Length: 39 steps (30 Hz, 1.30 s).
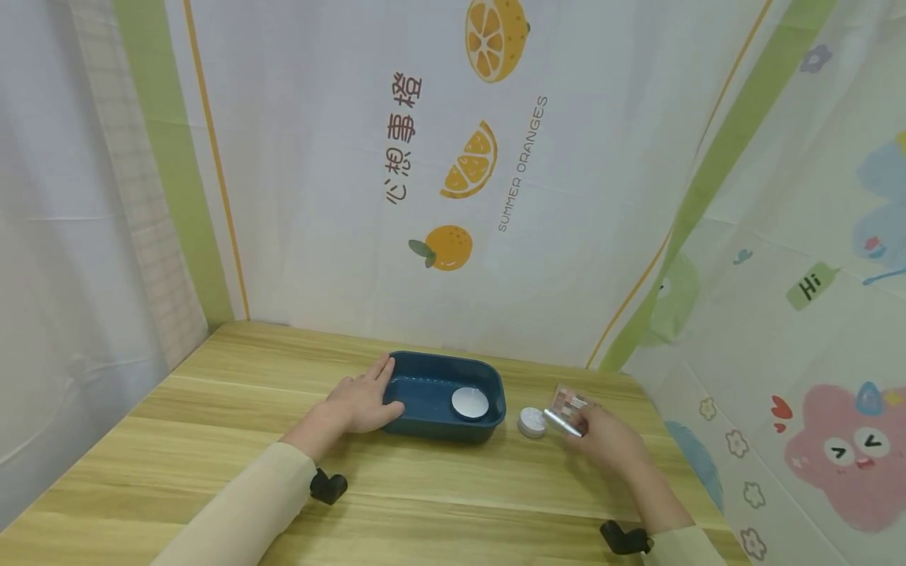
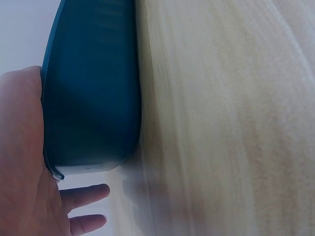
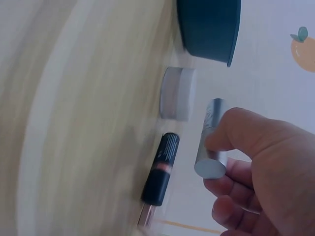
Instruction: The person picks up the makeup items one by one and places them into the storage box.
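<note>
A dark blue rectangular bin (image 1: pixel 425 434) stands on the table. A round item with a white top, like a compact (image 1: pixel 470 403), lies in its right end. My left hand (image 1: pixel 363 401) rests on the bin's left end, with its thumb at the front rim; in the left wrist view two straight fingers (image 2: pixel 88 196) extend beyond the bin's end. Right of the bin, my right hand (image 1: pixel 610 442) pinches a silver cylindrical cosmetic tube (image 3: pixel 211 142) above the table. A round white-lidded jar (image 1: pixel 532 422) stands between the bin and this hand.
An eyeshadow palette (image 1: pixel 566 399) lies behind the right hand, partly covered by it. In the right wrist view, a black cosmetic tube (image 3: pixel 161 169) with a pink band lies near the jar. Printed curtains (image 1: pixel 318 236) hang behind the wooden table (image 1: pixel 425 503) and along its sides.
</note>
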Available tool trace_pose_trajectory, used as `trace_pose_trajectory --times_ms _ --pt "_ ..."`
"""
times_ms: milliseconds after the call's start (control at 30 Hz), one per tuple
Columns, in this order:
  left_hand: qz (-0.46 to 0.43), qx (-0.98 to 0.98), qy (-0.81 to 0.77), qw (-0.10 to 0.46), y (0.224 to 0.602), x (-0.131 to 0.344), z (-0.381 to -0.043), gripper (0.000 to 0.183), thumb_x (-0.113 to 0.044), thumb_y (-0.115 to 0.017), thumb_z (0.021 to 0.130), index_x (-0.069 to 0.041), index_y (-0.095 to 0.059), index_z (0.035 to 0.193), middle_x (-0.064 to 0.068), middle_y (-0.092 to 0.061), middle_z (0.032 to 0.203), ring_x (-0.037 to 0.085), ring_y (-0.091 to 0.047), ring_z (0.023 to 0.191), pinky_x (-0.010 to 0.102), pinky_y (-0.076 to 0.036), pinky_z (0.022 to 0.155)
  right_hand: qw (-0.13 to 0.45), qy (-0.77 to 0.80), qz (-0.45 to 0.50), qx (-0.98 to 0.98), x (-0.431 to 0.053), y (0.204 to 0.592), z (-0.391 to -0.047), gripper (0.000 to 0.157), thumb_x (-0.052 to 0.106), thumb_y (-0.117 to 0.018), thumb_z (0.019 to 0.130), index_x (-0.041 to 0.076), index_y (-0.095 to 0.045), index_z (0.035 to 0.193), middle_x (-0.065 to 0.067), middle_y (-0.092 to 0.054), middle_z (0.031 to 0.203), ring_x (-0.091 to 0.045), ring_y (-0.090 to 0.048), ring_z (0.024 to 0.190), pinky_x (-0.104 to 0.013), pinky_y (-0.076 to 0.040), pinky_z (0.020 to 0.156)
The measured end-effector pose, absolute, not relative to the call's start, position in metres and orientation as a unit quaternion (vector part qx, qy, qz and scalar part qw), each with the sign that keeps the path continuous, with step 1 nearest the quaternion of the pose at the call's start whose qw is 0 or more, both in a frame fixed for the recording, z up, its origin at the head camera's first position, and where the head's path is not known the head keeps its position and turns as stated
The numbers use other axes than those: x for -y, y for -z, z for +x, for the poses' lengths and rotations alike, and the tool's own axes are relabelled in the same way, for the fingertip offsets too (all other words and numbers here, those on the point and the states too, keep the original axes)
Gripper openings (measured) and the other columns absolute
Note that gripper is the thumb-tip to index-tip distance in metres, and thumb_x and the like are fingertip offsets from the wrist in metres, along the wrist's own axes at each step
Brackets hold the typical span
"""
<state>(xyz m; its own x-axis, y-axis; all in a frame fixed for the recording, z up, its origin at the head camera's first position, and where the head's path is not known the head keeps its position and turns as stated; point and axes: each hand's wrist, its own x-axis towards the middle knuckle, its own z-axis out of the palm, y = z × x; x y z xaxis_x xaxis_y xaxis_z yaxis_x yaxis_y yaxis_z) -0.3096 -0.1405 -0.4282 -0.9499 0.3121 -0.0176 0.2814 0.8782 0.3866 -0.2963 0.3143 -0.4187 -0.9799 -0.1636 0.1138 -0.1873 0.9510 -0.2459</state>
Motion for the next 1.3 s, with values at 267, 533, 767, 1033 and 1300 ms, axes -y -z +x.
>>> trace_pose_trajectory --times_ms 267,533,767,1033,1300 --pt "0.156 -0.967 -0.201 0.032 0.431 0.142 -0.31 0.091 -0.046 -0.05 0.106 -0.001 -0.012 0.176 0.019 -0.009 0.186 0.056 -0.043 0.155 0.074 -0.028 0.127 0.062 -0.136 0.12 0.981 -0.294 0.41 -0.307 0.015 0.026 -0.079 0.088 0.018 -0.067 0.092 0.003 -0.064 0.087 -0.015 -0.054 0.073 -0.033 -0.044 0.063" --pt "0.15 -0.968 -0.2 0.034 0.433 0.144 -0.311 0.091 -0.047 -0.05 0.108 -0.003 -0.012 0.177 0.017 -0.008 0.186 0.054 -0.042 0.158 0.073 -0.026 0.129 0.069 -0.142 0.123 0.98 -0.268 0.397 -0.311 0.017 0.026 -0.08 0.088 0.016 -0.074 0.1 0.001 -0.069 0.094 -0.015 -0.058 0.079 -0.034 -0.048 0.067" --pt "0.151 -0.967 -0.2 0.037 0.43 0.143 -0.309 0.092 -0.048 -0.05 0.107 -0.002 -0.011 0.177 0.018 -0.008 0.186 0.053 -0.041 0.158 0.072 -0.027 0.129 0.071 -0.13 0.121 0.981 -0.252 0.392 -0.313 0.02 0.028 -0.08 0.087 0.015 -0.077 0.102 0.0 -0.07 0.1 -0.015 -0.06 0.084 -0.037 -0.052 0.071" --pt "0.151 -0.967 -0.201 0.039 0.43 0.143 -0.31 0.092 -0.047 -0.051 0.107 -0.003 -0.01 0.177 0.017 -0.008 0.186 0.052 -0.042 0.158 0.072 -0.027 0.129 0.079 -0.125 0.131 0.98 -0.236 0.39 -0.316 0.019 0.027 -0.079 0.088 0.016 -0.078 0.104 0.0 -0.07 0.101 -0.016 -0.06 0.085 -0.038 -0.052 0.075" --pt "0.156 -0.966 -0.202 0.038 0.43 0.142 -0.31 0.091 -0.046 -0.05 0.107 -0.003 -0.01 0.177 0.017 -0.008 0.186 0.051 -0.041 0.159 0.07 -0.028 0.13 0.092 -0.117 0.143 0.978 -0.225 0.395 -0.318 0.019 0.028 -0.08 0.088 0.018 -0.078 0.104 0.002 -0.068 0.1 -0.014 -0.059 0.083 -0.035 -0.051 0.073"
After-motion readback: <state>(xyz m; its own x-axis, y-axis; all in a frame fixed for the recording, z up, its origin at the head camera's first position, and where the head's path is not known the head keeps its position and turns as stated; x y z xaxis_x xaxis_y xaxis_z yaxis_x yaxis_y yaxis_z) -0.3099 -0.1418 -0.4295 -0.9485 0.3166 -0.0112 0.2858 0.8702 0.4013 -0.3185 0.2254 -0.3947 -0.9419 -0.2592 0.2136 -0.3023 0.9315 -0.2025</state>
